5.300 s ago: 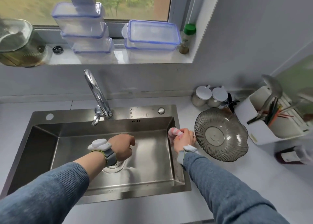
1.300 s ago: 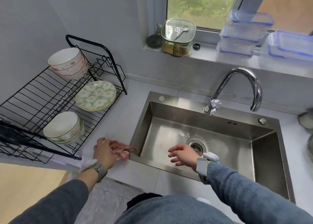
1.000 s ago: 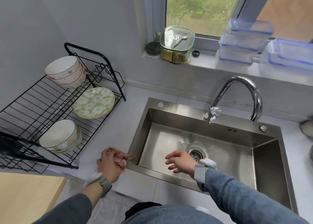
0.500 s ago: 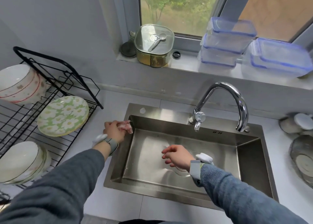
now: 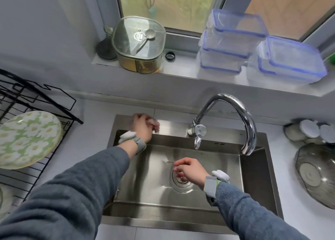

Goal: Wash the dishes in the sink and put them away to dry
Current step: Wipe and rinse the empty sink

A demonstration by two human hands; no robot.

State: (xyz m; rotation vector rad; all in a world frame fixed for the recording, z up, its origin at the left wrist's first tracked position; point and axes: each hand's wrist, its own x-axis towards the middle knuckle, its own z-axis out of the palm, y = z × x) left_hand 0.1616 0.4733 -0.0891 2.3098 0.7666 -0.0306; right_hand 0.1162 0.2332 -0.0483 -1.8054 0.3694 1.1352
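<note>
My left hand grips a pink cloth and presses it on the back left rim of the steel sink. My right hand hovers over the drain with loosely curled fingers and holds nothing. No dishes lie in the basin. A green flowered plate rests on the black wire drying rack at the left.
The curved tap arches over the back of the sink. A ribbed glass bowl and lidded jars stand on the counter at right. The sill holds a glass-lidded pot and stacked plastic boxes.
My left hand has carried the cloth from the sink's front left corner along the left rim to the back left rim. The view has swung right, away from the rack.
</note>
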